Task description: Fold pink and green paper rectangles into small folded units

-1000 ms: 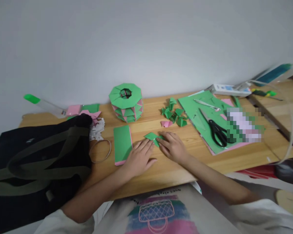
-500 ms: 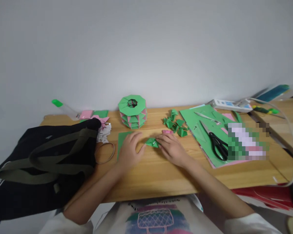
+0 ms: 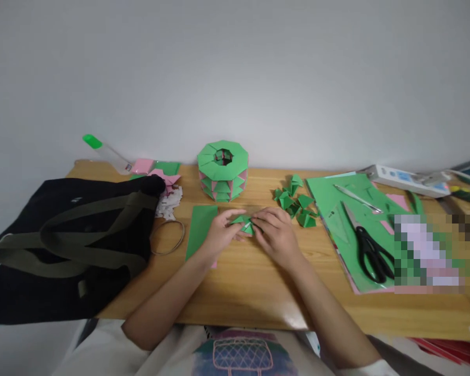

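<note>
Between my two hands is a small folded green paper piece, just above the wooden table. My left hand pinches its left side with thumb and fingers. On the right side, my right hand closes its fingertips on the same piece. A green paper sheet lies flat beside my left hand, with a bit of pink at its lower edge. Several folded green paper pieces sit in a loose pile beyond my right hand. Behind my hands stands a round, tiered green and pink paper structure.
A black bag covers the table's left side, with a thin ring beside it. Black-handled scissors and a pen-like cutter lie on green sheets to the right. A power strip runs along the back.
My left hand has come in from the left and now grips the folded green piece, uncovering more of the green sheet. My right hand stays on the piece. The camera view has shifted.
</note>
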A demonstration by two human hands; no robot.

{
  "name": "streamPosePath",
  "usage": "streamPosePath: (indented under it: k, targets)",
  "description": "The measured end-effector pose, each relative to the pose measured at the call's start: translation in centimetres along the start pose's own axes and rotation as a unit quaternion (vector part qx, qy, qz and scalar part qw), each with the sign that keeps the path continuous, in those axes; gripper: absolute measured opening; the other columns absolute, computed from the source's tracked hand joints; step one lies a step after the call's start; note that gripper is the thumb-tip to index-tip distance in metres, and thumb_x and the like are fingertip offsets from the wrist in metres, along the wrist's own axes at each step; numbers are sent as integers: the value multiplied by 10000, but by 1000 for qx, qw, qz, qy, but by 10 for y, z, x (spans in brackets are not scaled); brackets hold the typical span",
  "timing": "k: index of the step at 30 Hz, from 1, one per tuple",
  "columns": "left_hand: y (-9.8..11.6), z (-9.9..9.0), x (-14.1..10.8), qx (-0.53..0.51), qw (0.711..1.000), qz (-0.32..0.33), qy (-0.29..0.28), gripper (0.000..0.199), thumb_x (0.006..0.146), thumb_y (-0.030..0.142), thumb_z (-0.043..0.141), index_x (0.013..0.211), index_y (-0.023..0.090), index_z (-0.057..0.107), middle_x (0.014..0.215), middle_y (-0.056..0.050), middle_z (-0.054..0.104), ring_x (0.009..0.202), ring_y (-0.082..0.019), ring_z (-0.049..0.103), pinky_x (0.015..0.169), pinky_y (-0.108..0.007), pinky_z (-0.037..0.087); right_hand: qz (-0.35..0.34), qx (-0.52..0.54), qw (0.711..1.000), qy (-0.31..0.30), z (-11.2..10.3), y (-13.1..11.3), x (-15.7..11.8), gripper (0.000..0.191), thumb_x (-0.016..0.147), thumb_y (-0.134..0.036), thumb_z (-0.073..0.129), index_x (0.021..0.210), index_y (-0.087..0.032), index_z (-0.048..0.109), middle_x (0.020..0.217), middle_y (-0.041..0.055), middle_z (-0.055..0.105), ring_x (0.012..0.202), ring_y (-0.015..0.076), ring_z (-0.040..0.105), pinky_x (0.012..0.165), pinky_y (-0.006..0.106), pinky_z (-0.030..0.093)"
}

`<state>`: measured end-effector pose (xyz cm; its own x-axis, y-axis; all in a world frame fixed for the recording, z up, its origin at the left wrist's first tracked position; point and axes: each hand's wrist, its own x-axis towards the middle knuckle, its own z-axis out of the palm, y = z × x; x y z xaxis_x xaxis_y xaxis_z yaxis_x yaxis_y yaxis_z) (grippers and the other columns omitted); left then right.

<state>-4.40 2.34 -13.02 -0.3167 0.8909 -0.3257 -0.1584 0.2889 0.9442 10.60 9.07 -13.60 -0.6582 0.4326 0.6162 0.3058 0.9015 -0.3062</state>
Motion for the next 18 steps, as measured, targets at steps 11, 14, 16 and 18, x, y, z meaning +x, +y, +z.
streamPosePath:
  k: [11,14,16,18]
  targets:
    - [-3,0,-5,-55,996,-60,23,437,729,59,580,1156,147,599,830,-27,717,634,-133,706,552,-224,584,30,-32,999,-10,2,-4,-5,148,862,-176,570,911,-226,700,992,85,673,974,236,544,854,411,457]
    - [-5,3,-6,-71,994,-62,46,465,723,49,570,1178,141,583,857,-32,714,632,-127,701,583,-243,598,46,-54,997,-18,3,-9,-5,155,870,-186,557,870,-231,706,939,86,654,925,233,537,844,423,461]
    - [-8,5,-5,-86,992,-60,66,457,715,32,559,1161,131,587,855,-33,711,622,-123,697,602,-254,603,50,-57,997,-27,5,-12,-4,153,874,-196,555,865,-216,706,914,90,660,908,235,539,841,428,462]
    - [-11,7,-4,-99,990,-58,82,446,718,28,550,1152,124,582,857,-33,709,617,-118,694,620,-261,606,56,-54,997,-27,8,-14,-4,147,875,-193,560,867,-202,706,898,90,674,893,231,549,829,414,466]
